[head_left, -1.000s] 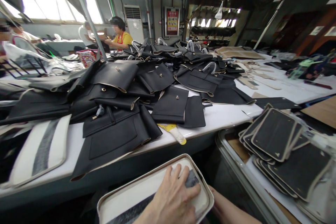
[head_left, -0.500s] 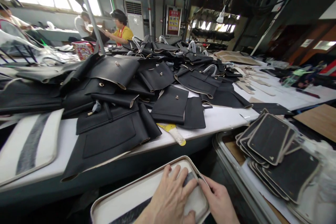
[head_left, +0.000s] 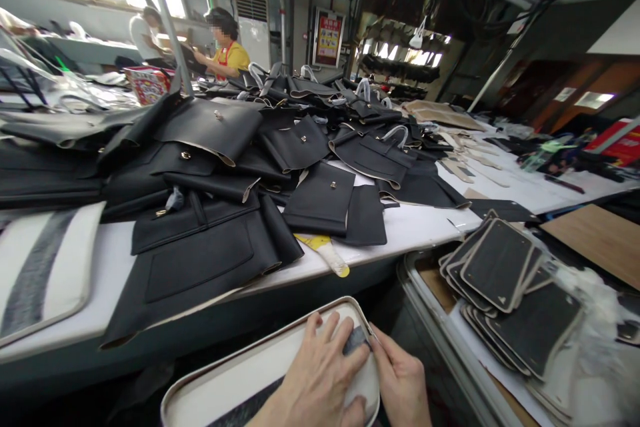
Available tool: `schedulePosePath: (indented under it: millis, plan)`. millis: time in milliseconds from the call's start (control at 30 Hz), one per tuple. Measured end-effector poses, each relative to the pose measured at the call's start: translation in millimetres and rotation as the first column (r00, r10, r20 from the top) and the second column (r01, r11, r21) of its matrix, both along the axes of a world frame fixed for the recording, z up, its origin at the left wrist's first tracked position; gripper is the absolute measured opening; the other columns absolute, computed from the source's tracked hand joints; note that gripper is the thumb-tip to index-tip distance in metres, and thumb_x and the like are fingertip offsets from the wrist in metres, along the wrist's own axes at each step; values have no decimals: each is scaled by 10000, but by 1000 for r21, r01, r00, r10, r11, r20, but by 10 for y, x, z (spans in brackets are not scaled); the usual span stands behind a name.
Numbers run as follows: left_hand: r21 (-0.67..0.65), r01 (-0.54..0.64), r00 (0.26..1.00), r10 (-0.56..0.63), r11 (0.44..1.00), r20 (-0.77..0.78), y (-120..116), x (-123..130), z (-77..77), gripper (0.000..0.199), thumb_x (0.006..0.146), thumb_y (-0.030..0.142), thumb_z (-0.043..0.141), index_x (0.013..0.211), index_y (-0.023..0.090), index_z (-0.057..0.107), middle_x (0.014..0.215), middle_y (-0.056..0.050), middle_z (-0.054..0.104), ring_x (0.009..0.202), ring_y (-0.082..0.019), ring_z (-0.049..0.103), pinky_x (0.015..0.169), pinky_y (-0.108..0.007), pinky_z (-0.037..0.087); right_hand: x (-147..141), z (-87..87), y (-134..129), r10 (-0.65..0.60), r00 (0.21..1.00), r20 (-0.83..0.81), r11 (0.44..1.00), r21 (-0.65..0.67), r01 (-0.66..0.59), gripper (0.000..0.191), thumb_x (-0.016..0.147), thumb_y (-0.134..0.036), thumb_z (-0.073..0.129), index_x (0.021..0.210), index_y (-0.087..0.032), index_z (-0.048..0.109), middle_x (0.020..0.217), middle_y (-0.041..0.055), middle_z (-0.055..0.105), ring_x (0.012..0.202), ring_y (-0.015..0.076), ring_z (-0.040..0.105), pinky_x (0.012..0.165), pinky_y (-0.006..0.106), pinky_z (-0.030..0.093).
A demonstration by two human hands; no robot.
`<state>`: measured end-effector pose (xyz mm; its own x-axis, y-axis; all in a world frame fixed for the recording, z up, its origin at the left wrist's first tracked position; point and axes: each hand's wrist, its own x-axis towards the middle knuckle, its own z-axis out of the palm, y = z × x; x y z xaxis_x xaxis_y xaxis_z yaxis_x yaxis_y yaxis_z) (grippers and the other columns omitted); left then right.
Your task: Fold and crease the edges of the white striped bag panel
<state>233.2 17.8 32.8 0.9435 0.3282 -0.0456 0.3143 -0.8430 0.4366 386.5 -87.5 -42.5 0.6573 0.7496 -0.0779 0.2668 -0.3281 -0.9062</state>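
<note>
Low in the view lies a white tray-shaped panel with rounded corners, a raised brown-edged rim and a dark grey stripe along its middle. My left hand rests on the inside of its right end, fingers spread and pressing down. At the right corner, my right hand pinches the rim between thumb and fingers. What lies under the panel is hidden. A similar white panel with a dark stripe sits on the table at the left.
Black leather bag pieces are heaped along the white table, some overhanging its front edge. Dark rounded panels are stacked on a side table at right, beside clear plastic and a brown board. A co-worker in yellow is behind the heap.
The camera view has shifted slightly, so the surroundings sit further left. Both hands keep nearly the same places on the panel, the right still pinching its rim.
</note>
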Motion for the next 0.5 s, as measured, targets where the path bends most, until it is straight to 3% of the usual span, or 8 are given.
schedulePosePath:
  millis: [233,500]
  plan:
    - [-45,-20,999,22,999,42,2,-42,5,497,793,538,638,1212,298,518,1297,-81,493,1219,-328,413,1053,-601,281,25,9,-51,-1,989,-148,1000,27,6,542,774,-623,641,1132,-223,720,1199,78,673,1149,312,611,1058,461,443]
    - [-59,-56,997,59,997,48,-37,-51,38,436,786,516,642,1149,295,546,1273,-59,506,1221,-304,415,1085,-564,251,11,99,-88,71,992,-101,997,4,-71,439,841,-551,610,1155,-260,707,1209,39,671,1151,293,612,1008,395,500]
